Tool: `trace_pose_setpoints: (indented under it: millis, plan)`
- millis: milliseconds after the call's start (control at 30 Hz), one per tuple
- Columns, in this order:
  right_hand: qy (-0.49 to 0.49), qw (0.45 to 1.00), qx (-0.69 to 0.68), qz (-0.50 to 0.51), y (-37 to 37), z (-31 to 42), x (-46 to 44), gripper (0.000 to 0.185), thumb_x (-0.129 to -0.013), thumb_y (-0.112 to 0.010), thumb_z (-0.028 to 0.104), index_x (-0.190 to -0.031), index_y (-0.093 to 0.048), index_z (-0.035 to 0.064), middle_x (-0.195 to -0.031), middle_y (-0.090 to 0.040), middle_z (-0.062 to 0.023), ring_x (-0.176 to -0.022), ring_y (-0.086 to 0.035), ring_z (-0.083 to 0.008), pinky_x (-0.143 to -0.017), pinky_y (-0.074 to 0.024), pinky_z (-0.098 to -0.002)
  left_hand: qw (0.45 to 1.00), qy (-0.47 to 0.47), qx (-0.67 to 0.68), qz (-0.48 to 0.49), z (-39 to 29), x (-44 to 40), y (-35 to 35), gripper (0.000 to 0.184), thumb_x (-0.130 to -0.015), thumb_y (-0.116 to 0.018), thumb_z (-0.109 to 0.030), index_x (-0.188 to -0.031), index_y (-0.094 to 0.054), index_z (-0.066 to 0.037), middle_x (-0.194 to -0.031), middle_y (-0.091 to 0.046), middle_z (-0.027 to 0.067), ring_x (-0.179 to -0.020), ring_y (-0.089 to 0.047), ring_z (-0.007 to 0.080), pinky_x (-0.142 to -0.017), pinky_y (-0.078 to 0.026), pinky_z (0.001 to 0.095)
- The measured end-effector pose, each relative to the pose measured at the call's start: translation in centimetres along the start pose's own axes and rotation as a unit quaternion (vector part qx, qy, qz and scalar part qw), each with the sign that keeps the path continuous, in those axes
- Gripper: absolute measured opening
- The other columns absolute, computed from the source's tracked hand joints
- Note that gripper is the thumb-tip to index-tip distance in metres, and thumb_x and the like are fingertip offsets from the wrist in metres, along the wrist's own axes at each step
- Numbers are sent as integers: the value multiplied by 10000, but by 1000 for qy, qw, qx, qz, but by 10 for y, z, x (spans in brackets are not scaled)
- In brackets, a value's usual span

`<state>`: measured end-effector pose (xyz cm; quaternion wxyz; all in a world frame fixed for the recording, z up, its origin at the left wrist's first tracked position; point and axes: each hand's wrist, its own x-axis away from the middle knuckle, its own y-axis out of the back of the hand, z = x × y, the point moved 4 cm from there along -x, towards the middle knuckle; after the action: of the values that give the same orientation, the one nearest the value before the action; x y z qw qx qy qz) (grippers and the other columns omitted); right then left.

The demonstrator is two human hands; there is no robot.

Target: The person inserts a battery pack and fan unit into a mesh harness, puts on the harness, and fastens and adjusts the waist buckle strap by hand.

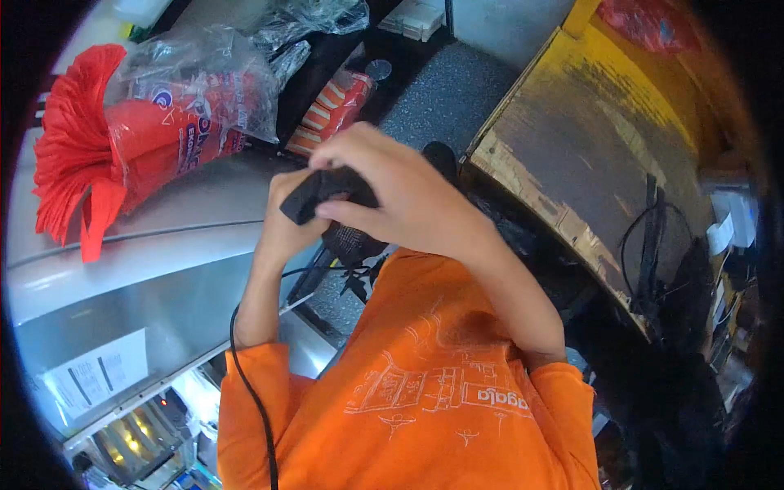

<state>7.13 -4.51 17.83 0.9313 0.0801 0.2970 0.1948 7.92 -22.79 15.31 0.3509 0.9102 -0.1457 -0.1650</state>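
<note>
A dark, soft-looking piece (309,196), black and folded or bunched, is held between both hands in front of the orange shirt (441,384). I cannot make out exactly what it is. My right hand (384,175) closes over it from the right, thumb below and fingers above, slightly blurred. On the left, my left hand (282,208) grips the same piece from behind, its fingers mostly hidden. Just under the hands shows a dark mesh-like surface (351,243), perhaps a shoe. A black cable (242,359) runs down along the left arm.
Red folded bags in a printed plastic wrapper (192,131) lie on the grey machine cover (163,245) at left. Beyond is a red-and-white striped pack (331,110). A worn yellow-edged wooden board (588,155) stands at right, black straps (651,237) on it. Speckled floor (441,90) lies between.
</note>
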Motion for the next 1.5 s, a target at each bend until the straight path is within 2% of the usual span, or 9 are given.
trace_pose_setpoints:
  millis: [233,400,533,700,767,933,1100,1233,1500]
  plan:
    - [-275,952,48,-127,84,-37,177,343,-889,-721,53,-1220,-633,40,-1159,-663,-85,-1048,-642,-191,-926,-506,-320,954,165,-71,-238,20,46,36,241,-961,-687,-179,-1032,-707,51,-1002,-737,139,-935,-692,237,-864,-502,336]
    - [-475,799,39,-368,125,-10,387,231,-976,-610,58,-1204,-623,19,-965,-639,-10,-922,-610,-95,-836,-485,-248,927,255,-165,-221,34,80,32,262,-996,-618,-176,-1066,-693,64,-1032,-725,157,-947,-671,249,-858,-495,363]
    - [-527,737,85,-414,108,17,454,221,-994,-562,58,-1204,-616,18,-951,-652,-26,-898,-628,-115,-794,-498,-255,948,218,-102,-209,38,86,29,204,-975,-632,-130,-1049,-699,48,-974,-714,130,-903,-658,217,-833,-492,334]
    - [-506,784,39,-359,73,-17,407,228,-984,-566,57,-1201,-620,12,-932,-681,-39,-855,-647,-119,-749,-519,-260,992,103,-42,-68,1,69,10,134,-875,-691,-55,-969,-689,41,-863,-668,116,-804,-637,220,-760,-483,338]
    - [-483,827,10,-287,61,-38,358,223,-997,-576,95,-1200,-634,23,-923,-704,-48,-877,-667,-119,-753,-528,-255,987,-98,-79,103,-26,40,-1,279,-725,-733,-159,-932,-677,20,-781,-619,140,-729,-617,322,-689,-460,368]
    - [-411,869,-254,-103,7,-81,274,644,-957,-688,228,-1500,-376,79,-1365,-567,-161,-1213,-591,-246,-975,-520,-372,937,-234,-39,257,-76,5,-44,371,-704,-715,-299,-909,-689,8,-761,-613,112,-692,-626,307,-633,-457,374]
    - [-236,947,-210,-65,-16,-90,238,921,-783,-854,182,-1528,-324,77,-1437,-507,-145,-1324,-498,-270,-1081,-453,-400,943,-292,49,151,-97,-26,-57,283,-829,-676,-235,-953,-709,17,-844,-690,123,-759,-692,306,-720,-536,378]
    - [-305,866,-363,-158,-33,-121,218,961,-730,-890,145,-1512,-340,46,-1419,-515,-121,-1296,-517,-254,-1094,-441,-388,989,-134,63,3,-83,-50,-59,182,-813,-740,-49,-980,-731,24,-931,-742,114,-856,-721,180,-778,-552,321]
    - [-316,737,-582,-135,-54,-143,167,856,-744,-858,130,-1468,-416,17,-1382,-552,-125,-1260,-548,-233,-1078,-459,-383,982,54,21,-178,-35,-65,-18,255,-789,-838,-140,-901,-727,60,-818,-736,71,-744,-665,117,-715,-510,259]
